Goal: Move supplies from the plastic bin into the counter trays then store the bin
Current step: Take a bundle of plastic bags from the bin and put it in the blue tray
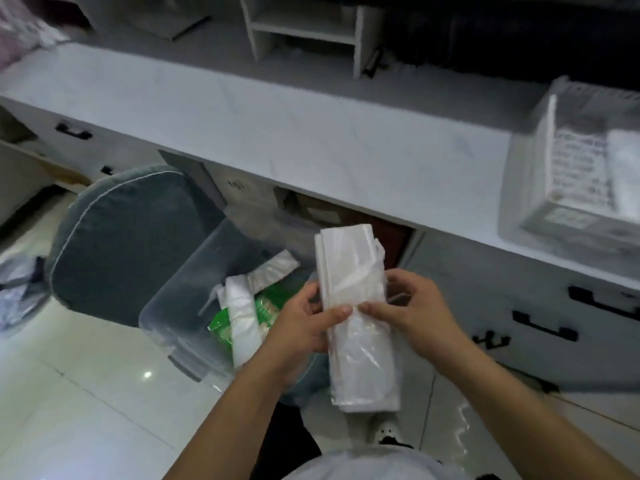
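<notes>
A long flat pack of white plastic bags (356, 306) is held upright in front of me, above the floor and just right of the bin. My left hand (304, 327) grips its left edge with the thumb across the front. My right hand (412, 306) grips its right edge, thumb meeting the left thumb at the pack's middle. The clear plastic bin (183, 306) rests on a grey chair cushion (121, 244) and holds white packs, a silver sachet and a green packet (266, 306). A white slotted tray (568, 174) with white supplies stands on the counter (277, 126) at the right.
Small white shelves (304, 26) stand at the counter's back. Drawers with black handles (543, 323) line the counter front, with an open cubby behind the bin. A dark bundle (17, 285) lies on the glossy tiled floor at left. My shoe (384, 431) shows below the pack.
</notes>
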A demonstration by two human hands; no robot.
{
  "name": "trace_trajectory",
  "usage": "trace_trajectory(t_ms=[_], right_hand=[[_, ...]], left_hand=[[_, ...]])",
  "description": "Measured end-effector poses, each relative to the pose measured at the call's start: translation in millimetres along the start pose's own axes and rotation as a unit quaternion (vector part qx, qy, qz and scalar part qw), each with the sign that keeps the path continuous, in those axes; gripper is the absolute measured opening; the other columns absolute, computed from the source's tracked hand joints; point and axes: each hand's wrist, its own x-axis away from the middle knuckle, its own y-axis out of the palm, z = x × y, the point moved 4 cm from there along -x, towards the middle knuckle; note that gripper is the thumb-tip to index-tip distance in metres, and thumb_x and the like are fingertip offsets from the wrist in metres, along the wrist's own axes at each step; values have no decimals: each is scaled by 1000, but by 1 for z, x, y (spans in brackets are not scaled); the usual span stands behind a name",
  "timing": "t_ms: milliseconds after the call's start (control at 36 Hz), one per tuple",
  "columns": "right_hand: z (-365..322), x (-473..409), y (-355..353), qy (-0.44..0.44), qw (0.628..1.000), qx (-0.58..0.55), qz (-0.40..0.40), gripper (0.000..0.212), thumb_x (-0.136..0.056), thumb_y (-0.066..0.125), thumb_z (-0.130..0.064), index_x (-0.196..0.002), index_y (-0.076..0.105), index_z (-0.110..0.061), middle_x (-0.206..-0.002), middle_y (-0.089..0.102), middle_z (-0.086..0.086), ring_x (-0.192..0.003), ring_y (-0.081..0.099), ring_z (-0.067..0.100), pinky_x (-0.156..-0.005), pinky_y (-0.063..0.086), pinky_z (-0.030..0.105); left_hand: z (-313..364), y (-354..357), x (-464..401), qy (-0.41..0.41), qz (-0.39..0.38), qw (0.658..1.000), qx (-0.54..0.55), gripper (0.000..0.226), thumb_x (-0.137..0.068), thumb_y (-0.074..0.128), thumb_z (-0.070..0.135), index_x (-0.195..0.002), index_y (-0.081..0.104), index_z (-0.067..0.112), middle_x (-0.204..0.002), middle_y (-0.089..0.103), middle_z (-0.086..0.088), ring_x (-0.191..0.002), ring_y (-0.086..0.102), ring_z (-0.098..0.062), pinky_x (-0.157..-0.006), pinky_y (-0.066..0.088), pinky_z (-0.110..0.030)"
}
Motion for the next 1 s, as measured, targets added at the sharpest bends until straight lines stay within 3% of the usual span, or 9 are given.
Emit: trace_trajectory(t_ms=[111,167,278,444,528,694,778,889,1000], right_hand=[[22,33,-72,49,997,-15,63,54,-62,89,-34,-109,62,-34,-98,66,-13,-87,66,5,-70,56,22],[31,53,-106,81,994,-56,37,56,-60,88,-41,-111,65,-36,-106,70,-9,-93,70,12,-73,58,28],[44,96,-160,83,985,-147,14,28,-77,81,-19,-103,73,-23,-99,77,3,-86,75,18,-60,55,20],[69,146,-217,80,970,-195,119,33,-80,74,-3,-111,68,-13,-100,77,8,-90,74,25,-68,58,27],[79,165,-237,72,963,-193,172,32,-81,72,1,-110,67,-10,-100,76,11,-90,74,27,-71,60,30],[80,182,-278,69,944,-217,241,35,-77,75,0,-109,67,-12,-98,77,7,-89,73,28,-73,59,36],[77,175,-299,78,935,-257,231,42,-68,83,-16,-108,71,-18,-103,77,7,-93,73,31,-79,55,46],[72,152,-324,105,929,-300,190,40,-69,83,-19,-108,74,-21,-109,75,7,-92,73,25,-64,57,33],[62,122,-354,122,930,-289,192,34,-74,80,-15,-107,75,-22,-110,75,7,-91,73,23,-64,58,32]], left_hand=[[-18,65,-3,-7,-53,997,62,51,-79,76,10,-127,60,16,-124,69,-13,-108,69,-32,-73,60,-38],[-26,100,-6,-13,-100,992,73,53,-79,78,14,-128,60,18,-129,66,-13,-114,66,-34,-78,59,-40],[-39,166,-10,-24,-185,982,25,54,-79,81,18,-129,61,24,-131,64,-14,-117,64,-35,-85,57,-41],[-47,244,-12,-18,-233,964,-123,47,-74,83,27,-118,69,20,-117,72,-11,-107,70,-33,-81,59,-37],[-44,279,-13,-8,-222,964,-143,39,-74,81,27,-110,72,14,-113,73,-16,-102,71,-35,-83,59,-46],[-22,347,-26,19,-226,961,-156,30,-84,71,14,-113,68,6,-108,74,-16,-99,72,-33,-74,61,-50],[-17,373,-39,25,-252,954,-158,24,-86,69,12,-109,70,10,-105,75,-13,-95,73,-31,-71,62,-50],[-12,398,-69,24,-281,946,-160,20,-86,70,13,-105,73,18,-104,76,-8,-94,74,-26,-67,61,-43],[1,420,-106,31,-307,938,-157,19,-86,71,13,-101,74,25,-103,76,-5,-95,74,-24,-68,61,-43]])
